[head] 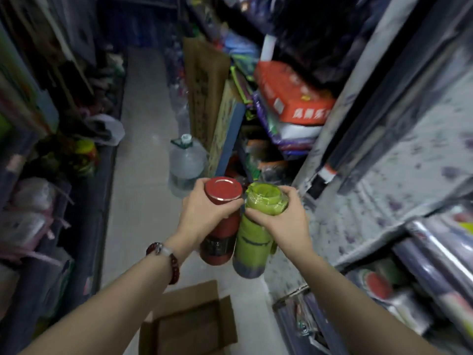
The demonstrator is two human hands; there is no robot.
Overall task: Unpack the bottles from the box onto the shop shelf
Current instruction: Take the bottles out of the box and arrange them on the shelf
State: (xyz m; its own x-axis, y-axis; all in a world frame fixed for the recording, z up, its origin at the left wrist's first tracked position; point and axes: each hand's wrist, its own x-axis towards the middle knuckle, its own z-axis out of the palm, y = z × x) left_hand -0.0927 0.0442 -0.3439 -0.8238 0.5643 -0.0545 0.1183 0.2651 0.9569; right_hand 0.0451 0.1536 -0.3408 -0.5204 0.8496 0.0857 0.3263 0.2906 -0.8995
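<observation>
Gripping red bottle [220,226], green bottle [252,242]: curled fingers [256,213].

Nothing can be read with certainty. The orange carton [294,93], up the aisle well beyond the fingers of both hands, bears large white characters along its side and a few white label patches, all too blurred to make out. The flattened cardboard [204,90] leaning just left of it carries a column of dark print, equally illegible.
</observation>
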